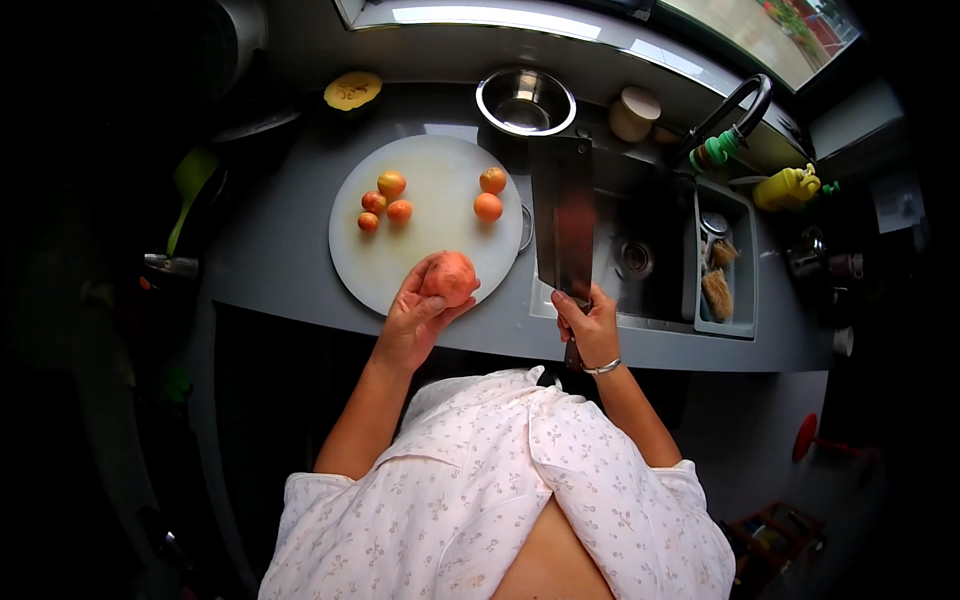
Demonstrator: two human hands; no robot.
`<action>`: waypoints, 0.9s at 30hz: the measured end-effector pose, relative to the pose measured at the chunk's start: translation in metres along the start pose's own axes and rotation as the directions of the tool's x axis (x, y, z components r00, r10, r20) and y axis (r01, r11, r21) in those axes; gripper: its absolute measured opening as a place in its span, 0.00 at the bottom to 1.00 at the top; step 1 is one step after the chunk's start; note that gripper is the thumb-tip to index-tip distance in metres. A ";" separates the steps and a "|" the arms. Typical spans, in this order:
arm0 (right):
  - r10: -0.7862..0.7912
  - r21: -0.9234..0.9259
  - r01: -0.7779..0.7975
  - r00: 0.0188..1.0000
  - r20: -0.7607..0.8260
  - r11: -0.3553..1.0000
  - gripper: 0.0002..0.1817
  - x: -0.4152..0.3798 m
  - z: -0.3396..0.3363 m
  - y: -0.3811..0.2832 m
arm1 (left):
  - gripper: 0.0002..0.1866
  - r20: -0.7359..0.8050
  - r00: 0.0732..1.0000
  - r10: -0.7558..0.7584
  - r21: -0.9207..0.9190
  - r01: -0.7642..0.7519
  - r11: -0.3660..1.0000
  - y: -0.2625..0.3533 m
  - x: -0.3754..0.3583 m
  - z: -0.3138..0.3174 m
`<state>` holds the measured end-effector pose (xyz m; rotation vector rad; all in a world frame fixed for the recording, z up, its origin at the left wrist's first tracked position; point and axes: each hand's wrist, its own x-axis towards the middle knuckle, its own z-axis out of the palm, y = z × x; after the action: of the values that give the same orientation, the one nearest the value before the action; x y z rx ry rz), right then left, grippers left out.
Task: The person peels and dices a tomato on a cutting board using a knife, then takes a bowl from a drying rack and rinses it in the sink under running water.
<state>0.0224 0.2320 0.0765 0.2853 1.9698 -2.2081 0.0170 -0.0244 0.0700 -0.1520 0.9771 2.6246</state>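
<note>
My left hand [415, 316] holds a large pinkish-red round fruit or vegetable [451, 279] over the near edge of a round white cutting board [440, 170]. In my right hand [592, 325] is the handle of a wide cleaver [563, 210], its blade pointing away from me beside the sink's left edge. Several small red-orange fruits [392, 183] lie at the left of the board. Two more orange ones [488, 207] sit near its right edge.
Behind the board stand a steel bowl [526, 101] and a cut yellow melon or squash [352, 91]. To the right are a sink [637, 258], a black faucet [757, 100], a grey tray with sponges [743, 300], a yellow bottle [786, 188] and a lidded jar [634, 113].
</note>
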 end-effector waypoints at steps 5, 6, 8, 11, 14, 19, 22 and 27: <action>-0.012 -0.078 0.015 0.999 0.038 0.997 0.15 -0.006 -0.002 -0.005 | 0.35 -0.059 0.997 0.045 0.073 -0.041 0.997 -0.020 0.004 -0.005; -0.010 -0.075 0.012 0.999 0.031 0.997 0.15 -0.007 -0.001 -0.004 | 0.34 -0.073 0.996 0.052 0.086 -0.045 0.995 -0.023 0.005 -0.007; -0.161 -0.364 0.167 0.986 0.046 0.917 0.21 -0.009 0.002 -0.002 | 0.33 -0.083 0.997 -0.007 0.072 0.013 0.997 -0.028 0.008 -0.009; -0.466 -0.546 0.471 0.870 0.160 0.692 0.30 -0.013 0.014 -0.005 | 0.32 -0.087 0.990 -0.107 0.023 0.110 0.994 -0.032 0.012 -0.010; -0.610 -0.614 0.625 0.743 0.277 0.482 0.37 -0.022 0.028 -0.016 | 0.29 -0.074 0.989 -0.131 -0.013 0.130 0.991 -0.035 0.016 -0.010; -0.579 -0.724 0.636 0.706 0.408 0.266 0.38 -0.037 0.059 -0.022 | 0.17 0.292 0.928 -0.233 -0.098 0.271 0.957 -0.015 0.036 -0.009; -0.568 -0.733 0.629 0.713 0.411 0.259 0.36 -0.038 0.077 -0.018 | 0.18 0.422 0.860 -0.288 -0.328 0.441 0.835 0.004 0.031 -0.010; -0.571 -0.786 0.587 0.719 0.396 0.195 0.30 -0.039 0.102 -0.010 | 0.20 0.453 0.820 -0.350 -0.418 0.543 0.728 0.005 0.035 -0.044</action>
<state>0.0541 0.1317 0.1071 -0.7792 3.2384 -0.9326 -0.0181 -0.0468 0.0324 -0.0456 0.0423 2.2656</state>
